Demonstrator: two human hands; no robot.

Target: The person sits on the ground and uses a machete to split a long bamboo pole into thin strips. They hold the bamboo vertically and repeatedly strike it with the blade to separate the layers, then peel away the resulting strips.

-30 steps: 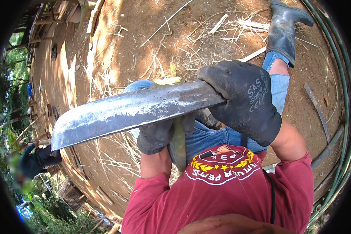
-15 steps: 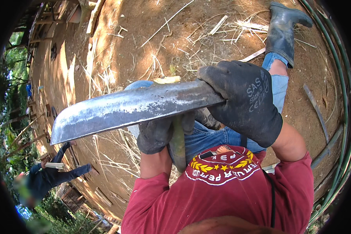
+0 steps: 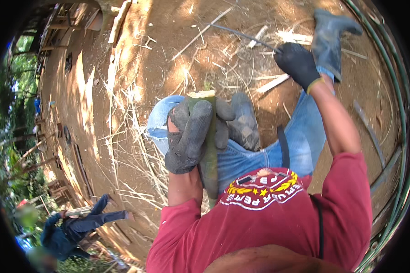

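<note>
My left hand, in a worn dark glove, is shut around a short green bamboo piece. I hold it upright over my lap, with its pale cut end on top. My right hand, also gloved, is raised far out to the upper right, shut on the handle of a machete. Its blade shows edge-on as a thin dark line reaching left over the ground, well apart from the bamboo.
I sit on bare dirt strewn with bamboo slivers and dry strips. My rubber boot stretches out at the top right. Long green bamboo poles curve along the right edge. Another person in dark clothes crouches at the lower left.
My right hand has swung the machete away from in front of the camera, up and out to the right. The blade is now edge-on, and the bamboo in my left hand is uncovered.
</note>
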